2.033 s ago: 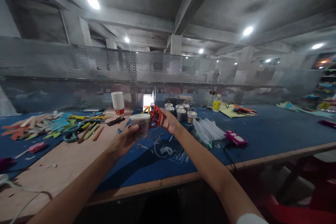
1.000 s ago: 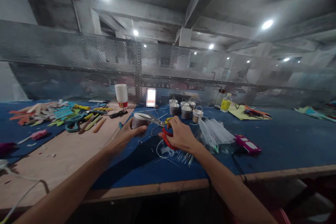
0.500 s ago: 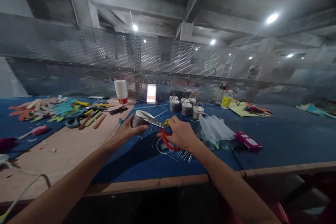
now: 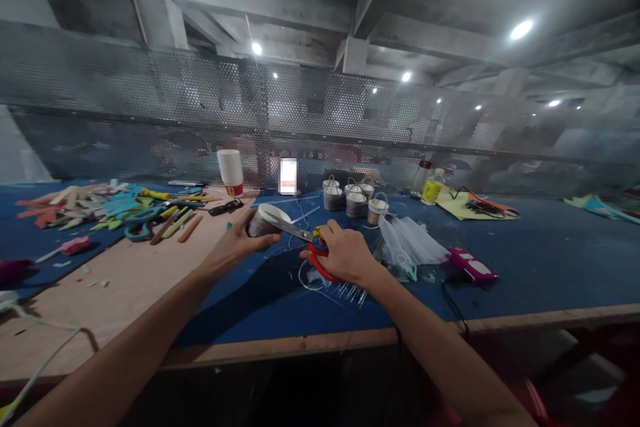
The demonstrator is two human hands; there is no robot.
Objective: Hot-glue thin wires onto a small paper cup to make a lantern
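Note:
My left hand (image 4: pixel 240 240) is wrapped round a small cup (image 4: pixel 261 225) with a greyish, cord-like outside and a white inside, its mouth tipped toward me. In my right hand (image 4: pixel 347 253) is a pair of scissors (image 4: pixel 324 271) with red handles. The scissor blades (image 4: pixel 299 231) point left and reach the cup's rim; whether they cut into it I cannot tell. Under the right hand, a loop of white cord (image 4: pixel 303 280) and several thin clear sticks (image 4: pixel 353 293) lie on the blue table (image 4: pixel 260 320).
Several small cups with handles (image 4: pixel 355 203) stand behind my hands. Plastic bags (image 4: pixel 413 243) and a purple box-like thing (image 4: pixel 473 265) lie to the right. Stacked paper cups (image 4: pixel 231 170), coloured strips (image 4: pixel 107 203) and tools (image 4: pixel 170 223) are at left. A mesh panel (image 4: pixel 320 113) rises behind.
The cup has tilted so that more of its open mouth faces me. The scissor blades are closer together and still at its rim. Both hands stay in nearly the same place.

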